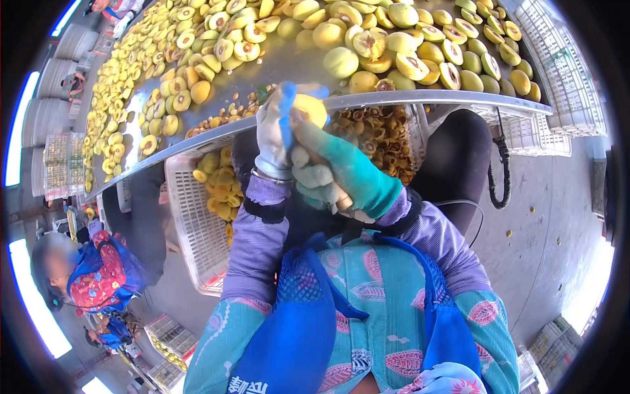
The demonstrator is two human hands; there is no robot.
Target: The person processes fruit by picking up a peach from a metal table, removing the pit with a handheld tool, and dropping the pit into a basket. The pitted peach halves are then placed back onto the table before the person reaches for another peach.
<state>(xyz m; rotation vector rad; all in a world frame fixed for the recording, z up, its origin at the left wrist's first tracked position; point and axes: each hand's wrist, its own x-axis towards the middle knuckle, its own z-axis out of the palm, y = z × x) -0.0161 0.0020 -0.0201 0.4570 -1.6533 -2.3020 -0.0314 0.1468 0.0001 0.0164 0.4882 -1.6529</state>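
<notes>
A yellow fruit point(310, 110) is gripped between my hands at the table's edge. My left hand point(274, 131), in a white glove with blue fingertips, is closed on the fruit's left side. My right hand point(344, 167), in a green and grey glove, has its thumb against the fruit and its other fingers curled round a tool point(342, 198) with a light brown handle end; the rest of the tool is hidden. Halved yellow-green fruits point(410, 65) with brown centres lie on the metal table beyond my hands.
The metal table's edge point(459, 99) curves across the front. A white crate point(197, 230) of fruit pieces stands below it on the left, beside a container of brown scraps point(377, 134). Stacked crates point(564, 72) stand right. A co-worker point(98, 272) is at the left.
</notes>
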